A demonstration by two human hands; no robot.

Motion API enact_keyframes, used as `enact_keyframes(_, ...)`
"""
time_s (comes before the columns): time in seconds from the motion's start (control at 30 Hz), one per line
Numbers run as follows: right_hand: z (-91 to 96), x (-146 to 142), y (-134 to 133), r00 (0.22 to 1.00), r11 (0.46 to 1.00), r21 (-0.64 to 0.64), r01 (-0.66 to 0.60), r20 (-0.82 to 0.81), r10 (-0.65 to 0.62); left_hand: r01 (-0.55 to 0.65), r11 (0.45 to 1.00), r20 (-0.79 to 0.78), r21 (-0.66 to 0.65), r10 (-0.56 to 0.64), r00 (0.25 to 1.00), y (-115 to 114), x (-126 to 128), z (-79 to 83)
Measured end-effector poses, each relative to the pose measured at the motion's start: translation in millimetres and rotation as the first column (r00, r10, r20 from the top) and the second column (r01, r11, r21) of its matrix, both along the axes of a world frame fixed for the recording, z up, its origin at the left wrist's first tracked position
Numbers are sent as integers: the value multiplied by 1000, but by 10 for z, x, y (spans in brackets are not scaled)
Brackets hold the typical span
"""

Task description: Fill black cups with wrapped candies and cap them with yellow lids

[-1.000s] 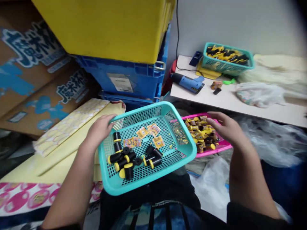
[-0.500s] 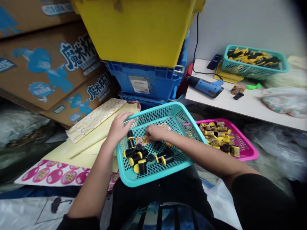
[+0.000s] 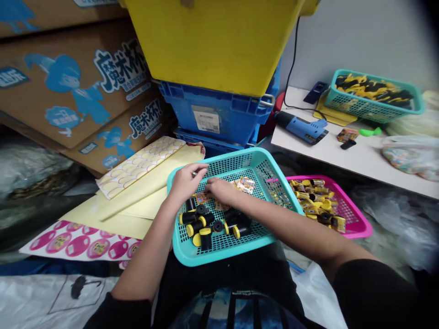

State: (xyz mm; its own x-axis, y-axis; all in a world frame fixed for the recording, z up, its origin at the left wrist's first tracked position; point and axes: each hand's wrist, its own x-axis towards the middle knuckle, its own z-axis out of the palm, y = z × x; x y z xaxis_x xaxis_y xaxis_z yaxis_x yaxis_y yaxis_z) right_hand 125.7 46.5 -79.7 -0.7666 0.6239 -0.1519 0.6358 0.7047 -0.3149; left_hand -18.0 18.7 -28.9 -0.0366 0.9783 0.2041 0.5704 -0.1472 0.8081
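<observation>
A turquoise mesh basket rests on my lap. Inside it, at the near left, lie several small black cylinders with yellow caps. Printed film labels are spread over the basket's middle and far side. Over its left part is my left hand, fingers curled and the thumb drawn against them; what they pinch, if anything, is hidden. Close beside it, my right hand reaches in from the right, its fingertips closed together by a small label. I cannot make out what is between those fingertips.
A pink basket of labelled cylinders stands right of mine. On the white table lie a blue heat gun and another turquoise basket. Yellow and blue crates rise ahead; cartons and sticker sheets are at left.
My left hand has moved from the basket's left rim inward, toward my right hand, and its fingers have curled in. My right hand stays low over the labels.
</observation>
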Motion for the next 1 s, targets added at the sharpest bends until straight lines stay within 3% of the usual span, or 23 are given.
enact_keyframes(0.13, -3, 105, 177, 998, 998, -62, 20, -66, -24, 9, 1000, 50, -29, -7, 999, -24, -75, -70)
enact_keyframes(0.23, 141, 207, 223, 994, 993, -117, 6, -112, -19, 76, 987, 70, -142, -66, 995, -34, -91, -108)
enact_keyframes(0.3, 262, 260, 222, 969, 984, -179, -13, -246, -32, 124, 968, 110, -216, -102, 989, -37, -62, -115)
enact_keyframes(0.37, 362, 289, 214, 871, 957, -288, -22, -476, -124, 151, 962, 227, -228, -98, 969, -45, -8, -99)
enact_keyframes(0.47, 436, 292, 204, 637, 862, -502, -63, -686, -352, 129, 968, 474, -215, -12, 881, -74, 83, -45)
enact_keyframes(0.53, 444, 283, 194, 581, 822, -563, -92, -700, -415, 115, 962, 617, -248, 65, 784, -103, 116, -6)
enact_keyframes(0.63, 448, 277, 165, 633, 858, -507, -85, -692, -346, 217, 925, 756, -313, 103, 647, -140, 110, 27)
enact_keyframes(0.73, 473, 268, 122, 644, 861, -497, -107, -694, -321, 222, 929, 732, -297, 72, 678, -146, 87, 22)
enact_keyframes(0.8, 493, 249, 94, 587, 804, -578, -139, -702, -403, 136, 960, 708, -246, 82, 701, -131, 87, 7)
enact_keyframes(0.9, 495, 206, 66, 549, 682, -709, -182, -648, -527, 20, 982, 766, -185, 132, 629, -106, 109, -10)
enact_keyframes(1.0, 459, 166, 66, 545, 649, -752, -112, -593, -593, -33, 982, 791, -186, 170, 587, -110, 122, 0)
